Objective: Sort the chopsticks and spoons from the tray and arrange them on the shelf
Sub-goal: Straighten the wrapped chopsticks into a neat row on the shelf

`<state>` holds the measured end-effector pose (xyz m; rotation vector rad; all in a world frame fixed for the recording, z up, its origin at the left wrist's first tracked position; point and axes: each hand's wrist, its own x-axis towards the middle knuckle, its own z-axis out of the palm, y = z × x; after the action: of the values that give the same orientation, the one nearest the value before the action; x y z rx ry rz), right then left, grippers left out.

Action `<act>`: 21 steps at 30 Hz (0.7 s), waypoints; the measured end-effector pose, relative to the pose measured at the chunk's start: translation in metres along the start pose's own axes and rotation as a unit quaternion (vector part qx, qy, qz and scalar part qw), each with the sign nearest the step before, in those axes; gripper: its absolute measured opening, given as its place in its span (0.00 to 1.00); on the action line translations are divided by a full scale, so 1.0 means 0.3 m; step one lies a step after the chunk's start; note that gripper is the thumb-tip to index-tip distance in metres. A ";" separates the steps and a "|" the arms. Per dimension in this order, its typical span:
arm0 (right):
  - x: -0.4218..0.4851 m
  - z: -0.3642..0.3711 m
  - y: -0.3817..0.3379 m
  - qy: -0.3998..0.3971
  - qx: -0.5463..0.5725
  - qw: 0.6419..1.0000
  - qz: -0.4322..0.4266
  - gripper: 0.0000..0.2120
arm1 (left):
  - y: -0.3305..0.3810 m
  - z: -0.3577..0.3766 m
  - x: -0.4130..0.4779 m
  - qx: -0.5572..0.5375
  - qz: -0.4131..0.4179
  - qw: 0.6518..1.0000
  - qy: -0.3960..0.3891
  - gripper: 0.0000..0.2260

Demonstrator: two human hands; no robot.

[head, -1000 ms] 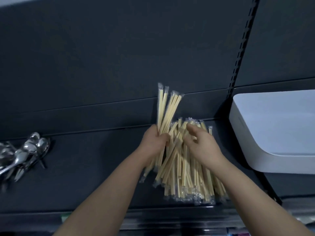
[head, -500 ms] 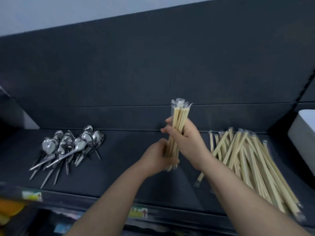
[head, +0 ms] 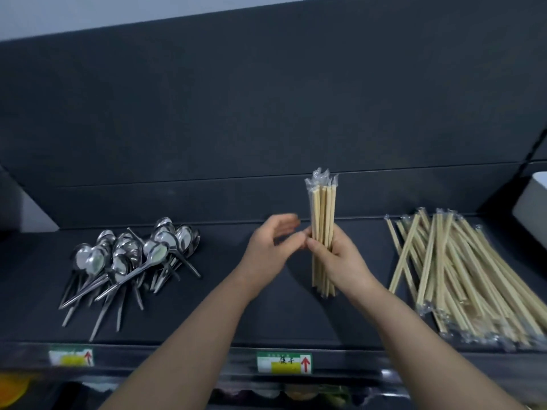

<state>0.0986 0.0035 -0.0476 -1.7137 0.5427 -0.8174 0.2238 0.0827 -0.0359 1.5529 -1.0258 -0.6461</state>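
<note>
A bundle of plastic-wrapped bamboo chopsticks (head: 323,214) was held upright in the right hand (head: 340,261), whose fingers (head: 318,247) were curled round the middle of the sticks. The crimped wrapper ends stood above the hand and the lower ends showed below it. Whether those lower ends were set on the dark shelf (head: 266,318) could not be told. The left hand (head: 270,247) was seen just beside the bundle, on its left, with fingers loosely spread and nothing held in them. Its fingertips were blurred, and contact with the right hand could not be made out. Both forearms were stretched over the shelf's front edge. To the right of the hands, a loose pile of wrapped chopsticks (head: 461,279) was laid flat on the shelf, apart from the held bundle. To the left, well apart from the hands, a heap of metal spoons (head: 127,258) was laid with bowls toward the back panel (head: 266,113) and handles toward the front. The corner of a white container (head: 532,202) was shown at the far right edge, beyond the pile. A green-and-yellow price label (head: 284,362) with a red arrow was fixed to the front rail below the hands, and a second label (head: 71,357) below the spoons.
</note>
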 end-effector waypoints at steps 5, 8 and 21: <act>-0.053 0.026 0.044 -0.051 -0.087 0.995 0.015 0.16 | 0.123 0.035 -0.001 -0.058 0.039 0.995 -0.071 0.12; -0.054 0.021 0.050 -0.061 -0.115 0.991 0.024 0.18 | 0.156 0.038 0.018 -0.035 0.032 0.997 -0.057 0.03; -0.083 0.006 0.082 -0.122 -0.047 0.985 0.116 0.13 | 0.179 0.028 0.057 -0.092 -0.034 0.991 -0.096 0.03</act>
<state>0.0848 0.0155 -0.0775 -1.7665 0.6059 -0.4156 0.2106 0.0629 0.0158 1.3880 -1.0285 -0.9260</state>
